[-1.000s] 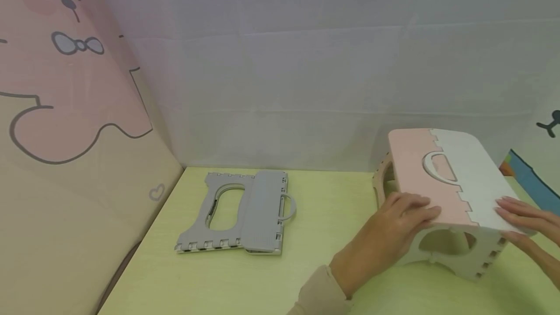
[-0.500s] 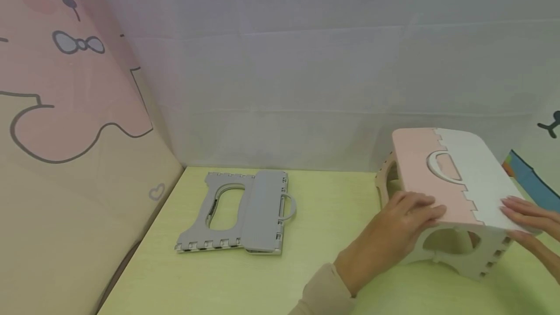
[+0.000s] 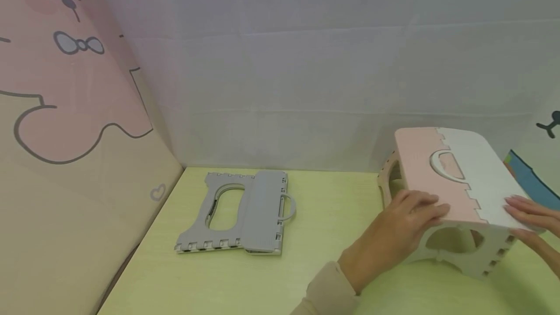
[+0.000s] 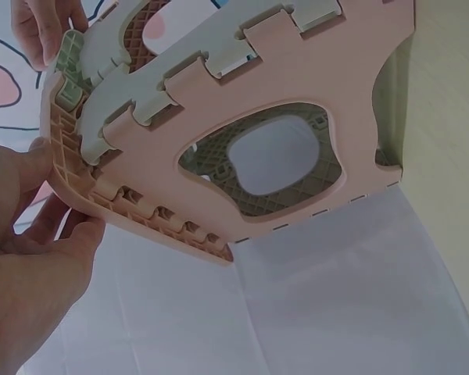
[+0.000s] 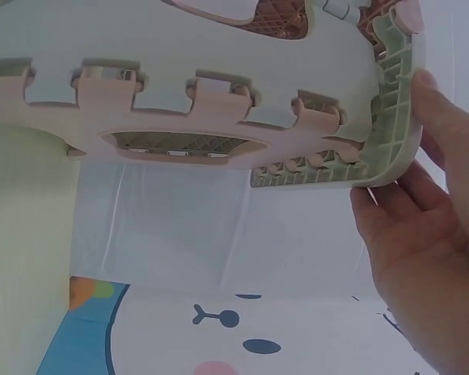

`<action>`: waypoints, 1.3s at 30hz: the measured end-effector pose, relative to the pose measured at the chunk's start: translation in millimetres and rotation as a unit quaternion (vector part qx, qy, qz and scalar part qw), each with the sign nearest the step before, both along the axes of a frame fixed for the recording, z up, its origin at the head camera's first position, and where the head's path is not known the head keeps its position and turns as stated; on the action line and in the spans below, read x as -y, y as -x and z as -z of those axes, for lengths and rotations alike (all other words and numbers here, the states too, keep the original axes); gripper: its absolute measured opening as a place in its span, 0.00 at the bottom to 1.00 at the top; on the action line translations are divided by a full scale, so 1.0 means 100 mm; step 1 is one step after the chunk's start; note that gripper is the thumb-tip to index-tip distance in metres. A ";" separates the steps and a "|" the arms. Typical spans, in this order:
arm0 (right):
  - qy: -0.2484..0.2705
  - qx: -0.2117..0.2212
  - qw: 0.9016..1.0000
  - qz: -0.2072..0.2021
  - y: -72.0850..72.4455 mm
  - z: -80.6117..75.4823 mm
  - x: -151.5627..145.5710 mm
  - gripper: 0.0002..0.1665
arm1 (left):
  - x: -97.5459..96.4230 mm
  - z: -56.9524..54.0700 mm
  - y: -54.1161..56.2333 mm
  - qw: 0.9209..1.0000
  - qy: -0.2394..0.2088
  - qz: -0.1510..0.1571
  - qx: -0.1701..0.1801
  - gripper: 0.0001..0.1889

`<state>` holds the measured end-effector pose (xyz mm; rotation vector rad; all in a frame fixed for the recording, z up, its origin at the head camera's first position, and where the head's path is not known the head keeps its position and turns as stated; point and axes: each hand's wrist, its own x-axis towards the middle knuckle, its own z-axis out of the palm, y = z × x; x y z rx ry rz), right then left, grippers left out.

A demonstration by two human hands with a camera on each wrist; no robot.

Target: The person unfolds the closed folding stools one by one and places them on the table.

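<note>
Head view: at the right of the table (image 3: 323, 227), the left hand (image 3: 389, 237) grips the near left corner of a standing pink-and-white stool (image 3: 461, 199), and the right hand (image 3: 537, 222) its near right corner; a grey stool (image 3: 264, 213) lies flat, left. Left wrist: fingers hold the pink rim (image 4: 133, 223). Right wrist: fingers hold the pale rim (image 5: 405, 144).

gap left of pink stool (image 3: 459, 192), backdrop (image 3: 284, 86) behind
</note>
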<state>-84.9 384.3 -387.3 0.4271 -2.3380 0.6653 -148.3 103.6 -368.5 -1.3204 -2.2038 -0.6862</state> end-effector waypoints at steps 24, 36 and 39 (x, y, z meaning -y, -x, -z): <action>0.020 0.000 1.000 -0.006 0.02 0.00 -0.05 0.28 | -0.05 -0.03 0.00 1.000 -0.010 0.003 -0.002 0.14; 0.020 -0.024 0.999 -0.016 0.04 0.02 -0.09 0.24 | -0.10 -0.01 0.01 0.999 0.013 -0.023 -0.022 0.14; 0.016 -0.025 0.999 -0.016 0.04 0.03 -0.10 0.26 | -0.10 -0.01 0.01 0.999 0.027 -0.031 -0.031 0.15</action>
